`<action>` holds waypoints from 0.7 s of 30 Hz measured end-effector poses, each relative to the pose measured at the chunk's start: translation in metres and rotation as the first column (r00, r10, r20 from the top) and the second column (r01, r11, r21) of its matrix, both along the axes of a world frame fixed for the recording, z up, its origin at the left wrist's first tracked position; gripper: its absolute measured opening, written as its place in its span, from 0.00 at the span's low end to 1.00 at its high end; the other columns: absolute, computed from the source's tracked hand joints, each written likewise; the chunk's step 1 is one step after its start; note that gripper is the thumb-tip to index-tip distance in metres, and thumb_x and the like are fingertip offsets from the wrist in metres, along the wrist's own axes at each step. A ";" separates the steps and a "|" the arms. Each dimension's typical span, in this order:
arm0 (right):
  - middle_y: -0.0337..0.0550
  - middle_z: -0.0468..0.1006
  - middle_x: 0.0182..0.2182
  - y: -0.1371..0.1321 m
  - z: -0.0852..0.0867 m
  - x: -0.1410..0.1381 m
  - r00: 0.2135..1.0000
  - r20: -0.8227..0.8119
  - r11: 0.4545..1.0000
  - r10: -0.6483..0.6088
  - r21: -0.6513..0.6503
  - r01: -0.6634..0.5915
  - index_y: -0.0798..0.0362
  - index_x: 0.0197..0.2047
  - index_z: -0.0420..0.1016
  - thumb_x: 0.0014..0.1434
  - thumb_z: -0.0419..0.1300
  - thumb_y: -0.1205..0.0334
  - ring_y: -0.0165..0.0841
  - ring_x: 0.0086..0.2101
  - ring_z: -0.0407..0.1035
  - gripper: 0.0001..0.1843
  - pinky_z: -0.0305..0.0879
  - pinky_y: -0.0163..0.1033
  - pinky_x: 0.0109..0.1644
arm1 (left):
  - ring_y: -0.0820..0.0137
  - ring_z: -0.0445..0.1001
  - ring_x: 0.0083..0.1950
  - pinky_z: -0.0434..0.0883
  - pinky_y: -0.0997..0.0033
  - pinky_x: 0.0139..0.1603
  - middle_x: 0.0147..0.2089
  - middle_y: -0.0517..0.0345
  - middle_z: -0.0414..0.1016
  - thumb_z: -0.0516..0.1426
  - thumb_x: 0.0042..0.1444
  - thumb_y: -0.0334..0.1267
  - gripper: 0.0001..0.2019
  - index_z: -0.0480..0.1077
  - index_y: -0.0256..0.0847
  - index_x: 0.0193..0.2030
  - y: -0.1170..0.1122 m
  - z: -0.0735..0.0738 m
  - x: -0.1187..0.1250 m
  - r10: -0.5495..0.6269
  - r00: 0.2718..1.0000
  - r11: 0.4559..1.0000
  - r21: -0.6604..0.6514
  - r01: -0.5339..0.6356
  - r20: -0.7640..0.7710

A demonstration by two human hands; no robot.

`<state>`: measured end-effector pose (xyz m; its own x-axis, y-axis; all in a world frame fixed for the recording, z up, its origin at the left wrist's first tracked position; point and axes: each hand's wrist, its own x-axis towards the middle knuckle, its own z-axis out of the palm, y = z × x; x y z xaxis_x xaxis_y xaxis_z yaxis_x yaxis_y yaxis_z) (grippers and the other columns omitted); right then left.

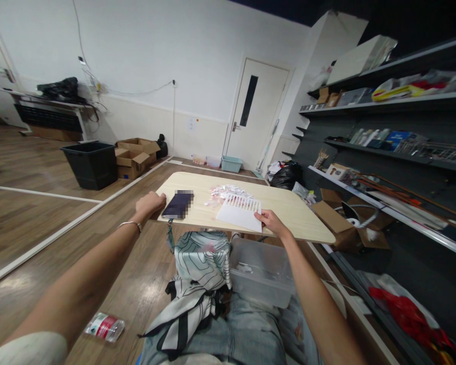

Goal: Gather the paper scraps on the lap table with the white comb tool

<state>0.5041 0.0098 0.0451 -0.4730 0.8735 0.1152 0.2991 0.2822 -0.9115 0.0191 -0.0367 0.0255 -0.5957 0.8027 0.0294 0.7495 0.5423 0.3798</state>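
Observation:
My right hand (270, 222) pinches the near right corner of a white card (237, 218), with the thumb on top. A row of narrow slots runs along the card's far edge. Just beyond it, a loose heap of small white pieces (230, 191) lies on the pale wooden table (296, 213). At the table's left edge my left hand (151, 204) is closed, its fingers curled on the edge. Beside that hand lies a dark phone (176, 205), partly blurred out, with a strap (170, 235) hanging over the near edge.
A clear plastic bin (262, 271) and a patterned cloth (201, 258) sit at my lap below the table. A bottle (105, 327) lies on the floor at left. Shelves (395, 147) line the right; a black bin (89, 165) and cardboard boxes (135, 157) stand further back.

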 end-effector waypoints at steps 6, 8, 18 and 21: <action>0.45 0.83 0.28 0.000 0.000 -0.001 0.999 -0.032 1.000 -0.005 0.021 0.006 0.56 0.33 0.82 0.47 0.70 0.31 0.37 0.28 0.73 0.32 0.70 0.40 0.33 | 0.39 0.79 0.54 0.73 0.51 0.49 0.54 0.24 0.79 0.45 0.63 0.54 0.34 0.76 0.26 0.57 -0.001 0.000 0.001 0.006 1.000 1.000 0.010 -0.006 0.003; 0.46 0.84 0.30 -0.001 0.000 -0.002 0.999 -0.051 1.000 -0.011 0.029 0.013 0.56 0.33 0.82 0.47 0.70 0.31 0.39 0.30 0.74 0.32 0.71 0.41 0.35 | 0.40 0.79 0.54 0.73 0.51 0.48 0.54 0.24 0.79 0.44 0.63 0.54 0.34 0.76 0.27 0.57 -0.001 0.000 0.000 0.002 1.000 1.000 0.013 -0.002 0.000; 0.43 0.81 0.26 -0.001 0.001 -0.005 0.999 0.016 0.998 0.037 0.046 -0.037 0.57 0.32 0.81 0.48 0.69 0.30 0.34 0.26 0.69 0.33 0.67 0.38 0.31 | 0.41 0.79 0.55 0.73 0.53 0.49 0.54 0.25 0.79 0.45 0.63 0.54 0.34 0.76 0.27 0.58 -0.001 0.001 0.000 0.008 1.000 1.000 -0.010 -0.008 0.010; 0.42 0.80 0.26 0.000 0.000 -0.003 0.999 0.032 0.998 0.039 0.053 -0.041 0.57 0.32 0.81 0.49 0.69 0.31 0.34 0.26 0.69 0.33 0.66 0.37 0.30 | 0.42 0.79 0.55 0.73 0.53 0.49 0.55 0.25 0.79 0.44 0.64 0.54 0.34 0.76 0.27 0.58 -0.001 0.001 0.000 0.005 1.000 1.000 -0.007 -0.005 0.002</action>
